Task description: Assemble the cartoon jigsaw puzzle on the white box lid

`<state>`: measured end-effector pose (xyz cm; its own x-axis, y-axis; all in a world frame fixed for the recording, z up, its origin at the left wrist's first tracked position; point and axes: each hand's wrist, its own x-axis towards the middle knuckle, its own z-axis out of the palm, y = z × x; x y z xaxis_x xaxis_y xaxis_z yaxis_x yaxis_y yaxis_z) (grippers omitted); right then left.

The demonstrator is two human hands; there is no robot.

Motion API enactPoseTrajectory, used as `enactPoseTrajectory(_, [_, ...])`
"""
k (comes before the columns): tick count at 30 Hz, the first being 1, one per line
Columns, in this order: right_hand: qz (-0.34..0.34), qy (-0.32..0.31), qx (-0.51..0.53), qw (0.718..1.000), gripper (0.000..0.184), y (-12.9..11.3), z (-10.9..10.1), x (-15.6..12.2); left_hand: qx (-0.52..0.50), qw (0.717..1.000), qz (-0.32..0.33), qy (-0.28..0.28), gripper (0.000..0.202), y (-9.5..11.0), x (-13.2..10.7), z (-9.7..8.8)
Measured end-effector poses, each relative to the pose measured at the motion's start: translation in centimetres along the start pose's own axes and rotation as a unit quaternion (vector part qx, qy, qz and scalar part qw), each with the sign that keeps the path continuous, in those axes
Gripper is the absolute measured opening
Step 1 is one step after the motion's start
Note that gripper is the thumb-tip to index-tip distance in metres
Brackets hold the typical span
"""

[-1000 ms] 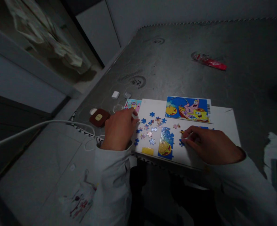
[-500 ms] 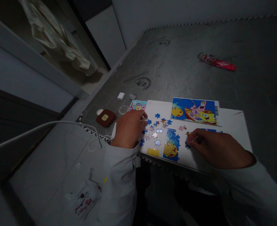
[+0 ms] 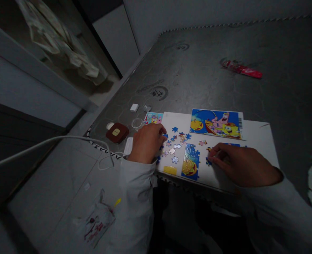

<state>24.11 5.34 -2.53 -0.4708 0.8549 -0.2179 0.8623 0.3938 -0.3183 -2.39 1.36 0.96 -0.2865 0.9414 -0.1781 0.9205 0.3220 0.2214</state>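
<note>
A white board (image 3: pixel 253 135) lies on a dark grey mat and carries a jigsaw. Several loose blue and pink puzzle pieces (image 3: pixel 175 144) are scattered on its left half, beside a joined blue and yellow section (image 3: pixel 190 161). A colourful cartoon reference picture (image 3: pixel 216 123) lies at the board's far edge. My left hand (image 3: pixel 146 143) rests curled at the board's left edge, its fingertips touching the loose pieces. My right hand (image 3: pixel 237 164) lies on the board to the right of the joined section, fingertips pinching a small blue piece (image 3: pixel 208 161). A yellow piece (image 3: pixel 170 170) sits near the front edge.
Left of the board are a brown square object (image 3: pixel 117 132), a white block (image 3: pixel 134 107), a small picture card (image 3: pixel 153 118) and clear round lids. A red wrapper (image 3: pixel 242 68) lies far back on the mat. A white cable (image 3: pixel 52 143) crosses the floor at left.
The view shifted slightly. My left hand has curled a little closer over the loose pieces; my right hand stays at the same spot with the small blue piece.
</note>
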Motion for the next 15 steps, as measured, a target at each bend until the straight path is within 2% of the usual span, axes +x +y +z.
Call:
enactPoseTrajectory(6, [0.023, -0.073, 0.004, 0.997, 0.010, -0.1, -0.8, 0.4, -0.004, 1.000, 0.004, -0.015, 0.018, 0.3, 0.1, -0.1])
enactPoseTrajectory(10, [0.009, -0.050, -0.001, 0.999, 0.012, 0.4, -0.5, 0.4, -0.013, 1.000, 0.014, -0.013, 0.011, 0.3, 0.0, -0.1])
enactPoseTrajectory(13, [-0.021, -0.046, 0.014, 0.999, 0.013, 0.7, -0.2, 0.3, -0.022, 1.000, 0.017, -0.008, 0.018, 0.4, -0.1, -0.2])
enactPoseTrajectory(15, [-0.034, -0.004, 0.030, 0.999, 0.010, 0.9, 0.1, 0.3, -0.023, 1.000, 0.016, -0.008, 0.022, 0.4, -0.1, -0.3])
